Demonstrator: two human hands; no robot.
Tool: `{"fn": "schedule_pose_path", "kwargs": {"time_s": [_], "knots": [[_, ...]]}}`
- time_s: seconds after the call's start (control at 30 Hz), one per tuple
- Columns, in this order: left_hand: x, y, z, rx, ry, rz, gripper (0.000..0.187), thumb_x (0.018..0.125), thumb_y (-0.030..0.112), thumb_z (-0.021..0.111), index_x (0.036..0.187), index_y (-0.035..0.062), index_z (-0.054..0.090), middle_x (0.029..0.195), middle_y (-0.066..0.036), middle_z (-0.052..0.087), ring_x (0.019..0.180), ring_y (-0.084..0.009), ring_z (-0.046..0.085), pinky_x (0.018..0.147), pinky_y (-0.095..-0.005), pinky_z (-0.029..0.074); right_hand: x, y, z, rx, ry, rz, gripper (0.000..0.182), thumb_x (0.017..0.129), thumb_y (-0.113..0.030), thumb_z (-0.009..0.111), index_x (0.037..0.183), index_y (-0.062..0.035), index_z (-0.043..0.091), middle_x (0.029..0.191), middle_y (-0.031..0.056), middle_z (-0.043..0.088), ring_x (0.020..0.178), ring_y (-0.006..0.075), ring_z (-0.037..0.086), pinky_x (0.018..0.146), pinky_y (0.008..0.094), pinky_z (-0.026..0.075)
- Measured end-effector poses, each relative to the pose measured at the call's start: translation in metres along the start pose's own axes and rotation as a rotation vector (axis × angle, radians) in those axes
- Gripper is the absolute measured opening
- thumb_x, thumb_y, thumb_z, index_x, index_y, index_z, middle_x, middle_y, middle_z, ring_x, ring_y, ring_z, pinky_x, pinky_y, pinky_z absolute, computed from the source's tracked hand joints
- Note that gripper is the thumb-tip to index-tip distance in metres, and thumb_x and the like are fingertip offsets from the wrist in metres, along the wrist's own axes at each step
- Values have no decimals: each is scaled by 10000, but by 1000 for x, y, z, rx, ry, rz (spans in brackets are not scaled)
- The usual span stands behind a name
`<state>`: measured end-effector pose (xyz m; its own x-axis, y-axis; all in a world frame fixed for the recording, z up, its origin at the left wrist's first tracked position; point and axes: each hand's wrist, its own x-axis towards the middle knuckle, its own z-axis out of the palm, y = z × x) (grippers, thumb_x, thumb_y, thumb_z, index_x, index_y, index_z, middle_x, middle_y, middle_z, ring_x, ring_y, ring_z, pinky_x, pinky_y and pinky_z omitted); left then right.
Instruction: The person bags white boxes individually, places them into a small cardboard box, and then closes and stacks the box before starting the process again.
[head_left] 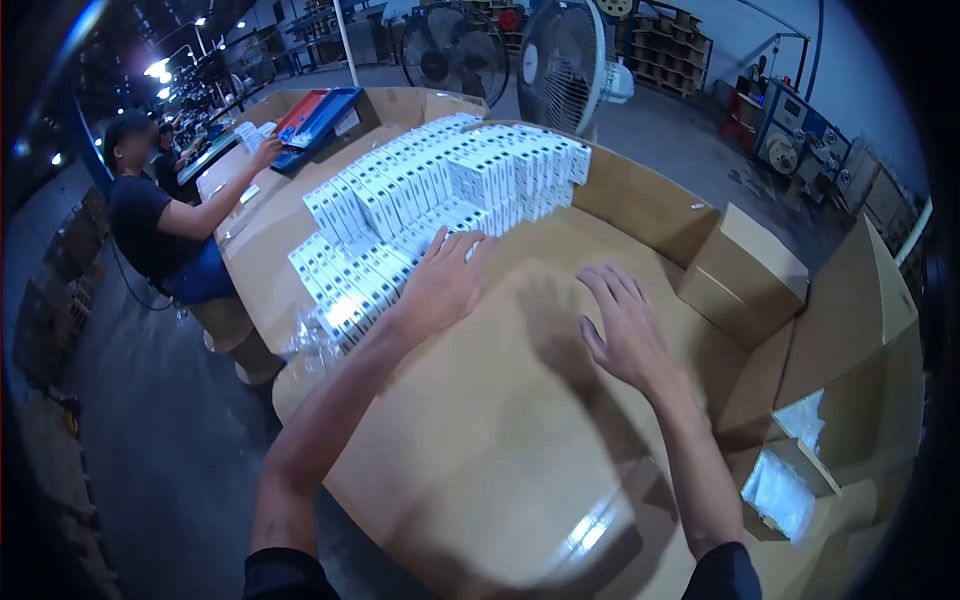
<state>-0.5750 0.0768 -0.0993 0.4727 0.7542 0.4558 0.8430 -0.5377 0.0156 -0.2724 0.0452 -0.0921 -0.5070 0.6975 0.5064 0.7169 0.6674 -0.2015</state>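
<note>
Many white boxed units (400, 190) stand in packed rows at the back left of the cardboard-covered table (470, 430). My left hand (447, 277) is at the right front edge of these rows, fingers stretched toward the nearest units; whether it touches them is unclear. To the right, my right hand (622, 325) is over the cardboard with its fingers apart and nothing in it. Its shadow falls on the cardboard to its left.
Cardboard walls and a carton (745, 270) line the right side. Clear plastic bags (780, 492) lie in a box at the lower right. Beyond the rows, a seated person (160, 215) reaches to a blue and red tray (315, 125). Two fans (562, 65) stand behind.
</note>
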Motion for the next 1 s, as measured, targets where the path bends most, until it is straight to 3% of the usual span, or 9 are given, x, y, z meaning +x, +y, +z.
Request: {"fn": "schedule_pose_path", "kwargs": {"time_s": [0.17,0.4,0.43,0.53,0.67,0.8,0.93,0.97,1.0], "knots": [[50,-74,-4,5,156,51,669,854,66,720,1458,5,438,1394,-216,534,1321,-379,515,1126,-461,421,112,19,55,-105,-60,-23,613,890,-139,670,1458,-108,441,1497,143,488,1456,385,379,1194,562,304],[93,-128,24,29,138,60,627,847,53,687,1433,12,466,1356,-215,579,1299,-378,541,1115,-475,431,212,36,94,-221,-79,14,614,876,-96,633,1461,-131,449,1551,117,455,1486,387,343,1203,600,297],[92,-126,27,14,198,43,496,891,-1,541,1386,18,519,1325,-158,611,1296,-326,558,1144,-509,401,219,38,97,-228,-90,16,606,871,-90,631,1451,-127,459,1549,114,457,1485,385,345,1201,605,299],[92,-129,28,-39,190,22,514,884,-22,533,1395,26,515,1291,-160,618,1283,-324,565,1117,-501,419,231,35,96,-261,-166,21,575,846,-73,628,1409,-118,515,1527,104,482,1467,375,373,1178,615,324],[90,-134,34,-9,244,51,403,879,6,576,1276,61,622,1195,-109,599,1170,-285,592,983,-443,478,232,33,101,-288,-186,18,553,831,-66,626,1377,-115,559,1515,112,499,1450,365,393,1155,610,347],[86,-133,31,61,245,39,339,834,64,749,1166,80,683,1147,-95,592,1107,-301,609,946,-441,501,235,27,99,-226,-203,64,516,871,-123,655,1377,-85,557,1501,146,490,1465,343,381,1171,609,346],[65,-112,9,-42,318,45,379,772,29,802,1131,84,695,1154,-92,589,1129,-296,604,961,-439,500,211,22,83,-50,-95,151,752,844,-80,619,1556,-77,378,1577,234,393,1474,396,360,1192,544,339],[60,-101,0,-70,343,49,381,764,20,805,1124,83,695,1159,-94,590,1138,-297,602,971,-439,498,201,23,75,9,-94,153,797,883,-95,618,1604,-79,280,1538,282,426,1448,443,387,1207,507,332],[55,-88,-8,-105,367,52,384,756,12,809,1116,82,695,1164,-95,591,1146,-299,601,981,-439,496,188,20,65,99,-80,157,785,908,-117,620,1611,-88,272,1518,282,450,1411,439,432,1181,498,364]]}}
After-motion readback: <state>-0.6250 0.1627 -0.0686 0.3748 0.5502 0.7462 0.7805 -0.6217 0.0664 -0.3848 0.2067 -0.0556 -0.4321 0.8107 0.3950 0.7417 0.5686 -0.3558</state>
